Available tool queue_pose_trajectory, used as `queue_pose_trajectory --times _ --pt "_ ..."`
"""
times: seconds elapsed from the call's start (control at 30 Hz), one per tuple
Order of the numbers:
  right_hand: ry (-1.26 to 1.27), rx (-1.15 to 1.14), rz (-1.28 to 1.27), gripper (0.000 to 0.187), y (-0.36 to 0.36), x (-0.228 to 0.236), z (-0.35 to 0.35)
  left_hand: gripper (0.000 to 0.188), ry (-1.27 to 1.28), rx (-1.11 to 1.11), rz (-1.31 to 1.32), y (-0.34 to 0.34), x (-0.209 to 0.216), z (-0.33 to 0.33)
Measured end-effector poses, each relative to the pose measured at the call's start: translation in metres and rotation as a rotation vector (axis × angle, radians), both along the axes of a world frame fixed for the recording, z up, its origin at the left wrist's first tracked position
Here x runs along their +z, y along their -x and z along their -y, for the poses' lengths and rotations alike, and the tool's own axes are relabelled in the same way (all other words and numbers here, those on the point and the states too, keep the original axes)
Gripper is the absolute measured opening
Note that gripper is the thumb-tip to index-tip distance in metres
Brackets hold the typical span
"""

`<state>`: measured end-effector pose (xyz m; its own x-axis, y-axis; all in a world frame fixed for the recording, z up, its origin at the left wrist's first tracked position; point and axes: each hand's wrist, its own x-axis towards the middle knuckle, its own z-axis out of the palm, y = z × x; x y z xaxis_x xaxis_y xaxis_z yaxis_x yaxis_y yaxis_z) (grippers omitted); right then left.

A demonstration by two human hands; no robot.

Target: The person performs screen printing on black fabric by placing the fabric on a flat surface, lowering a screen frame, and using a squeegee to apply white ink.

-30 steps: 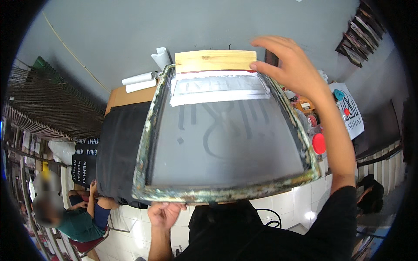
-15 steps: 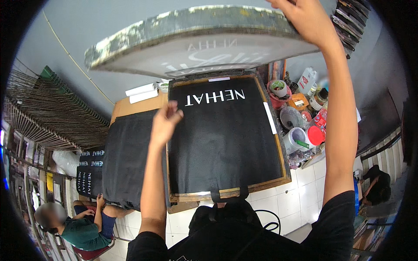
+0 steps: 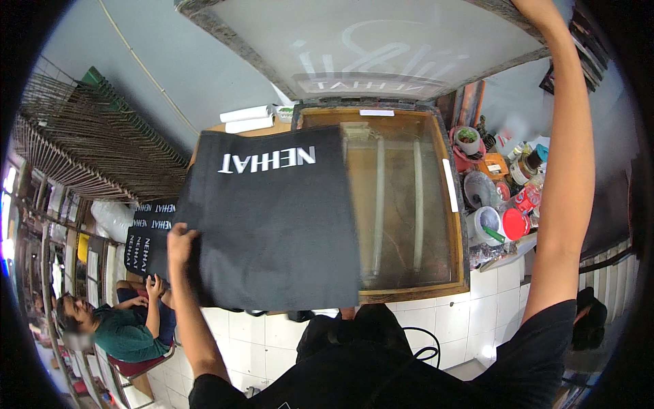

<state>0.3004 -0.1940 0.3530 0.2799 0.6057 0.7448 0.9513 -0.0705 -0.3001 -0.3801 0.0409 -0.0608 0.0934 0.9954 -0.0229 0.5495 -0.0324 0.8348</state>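
My left hand grips the left edge of a black fabric bag that has white lettering near its far edge. The bag lies flat over the left part of a wood-rimmed glass printing bed, which shows bare on the right. My right hand is up at the far right, holding the rim of a raised printing screen. That screen tilts up behind the bed, with pale letter shapes in its mesh. The bag's handles are mostly hidden under its near edge.
At the right stand several ink tubs and jars, including a red lid and an orange tray. A wire drying rack fills the left. A seated person touches printed black bags. White rolls lie behind.
My left hand has taken hold of the bag and drawn it left, partly off the bed, baring the glass. The screen, held by my right hand, has tilted up higher.
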Motion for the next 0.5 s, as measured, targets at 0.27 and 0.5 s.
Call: queue_pose_trajectory --times 0.27,0.5 --pt "0.036 -0.013 0.018 0.043 0.011 -0.006 0.004 0.039 -0.604 0.142 -0.585 -0.034 0.031 0.012" --pt "0.074 0.003 0.187 0.055 -0.011 0.005 -0.009 0.047 -0.479 -0.494 -0.805 -0.187 -0.104 0.091"
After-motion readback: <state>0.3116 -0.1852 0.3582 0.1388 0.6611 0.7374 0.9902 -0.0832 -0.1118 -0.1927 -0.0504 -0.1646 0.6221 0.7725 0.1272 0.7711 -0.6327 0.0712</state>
